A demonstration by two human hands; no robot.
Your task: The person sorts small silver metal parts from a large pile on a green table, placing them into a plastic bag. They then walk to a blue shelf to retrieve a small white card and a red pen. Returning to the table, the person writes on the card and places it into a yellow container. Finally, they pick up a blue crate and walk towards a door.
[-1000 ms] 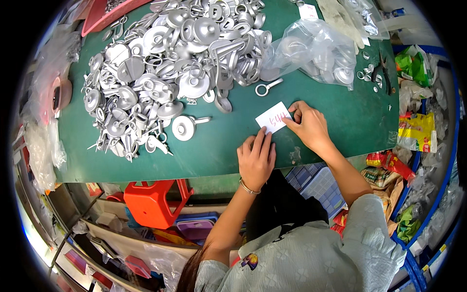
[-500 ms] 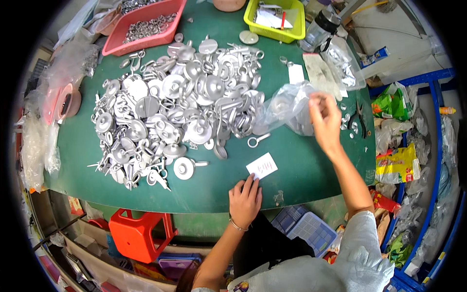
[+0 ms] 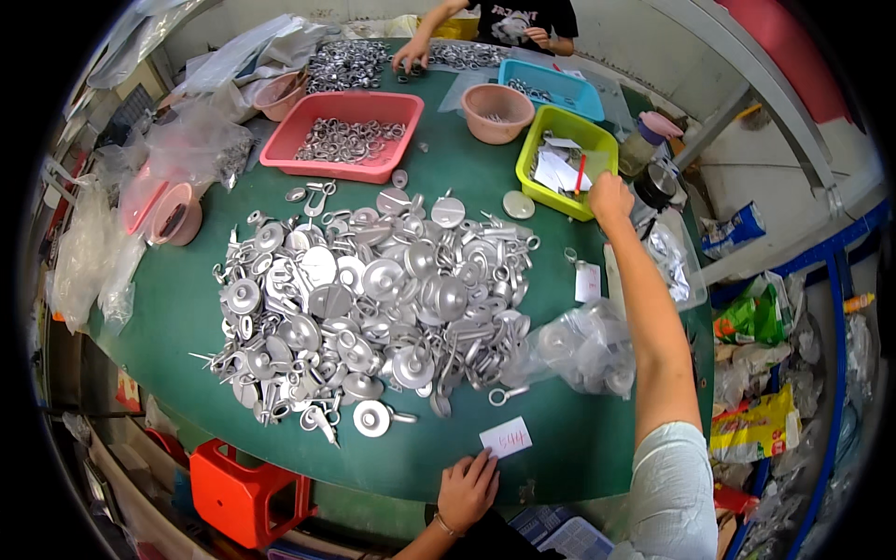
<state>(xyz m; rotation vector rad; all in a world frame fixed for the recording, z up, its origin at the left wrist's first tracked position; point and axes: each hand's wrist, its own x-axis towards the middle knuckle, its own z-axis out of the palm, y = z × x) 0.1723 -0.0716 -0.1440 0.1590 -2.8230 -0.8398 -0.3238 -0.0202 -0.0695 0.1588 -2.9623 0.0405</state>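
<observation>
My left hand (image 3: pixel 467 490) lies at the table's near edge with its fingers stretched out. Their tips touch the lower edge of a white card (image 3: pixel 505 436) with red handwriting. At the far right, my right hand (image 3: pixel 611 198) is at the near right corner of a yellow-green basket (image 3: pixel 555 201); its fingertips are hidden. White paper slips (image 3: pixel 560 175) and a red pen (image 3: pixel 581 173) are inside that basket. A clear plastic bag (image 3: pixel 593 350) with something in it lies beside my right forearm. Left of the bag spreads a heap of silver metal parts (image 3: pixel 373 289), some disc-shaped, some with ring ends.
Beyond the heap stand a red basket (image 3: pixel 280 154) of metal rings, a pink bowl (image 3: pixel 498 135) and a blue tray (image 3: pixel 583 105). Across the table another person's hand (image 3: pixel 411 56) touches small parts. A red stool (image 3: pixel 238 490) is below the table's left edge.
My right hand has moved from over the plastic bag to the basket's corner. My left hand still rests at the card. The view has tilted up, bringing the other person into sight.
</observation>
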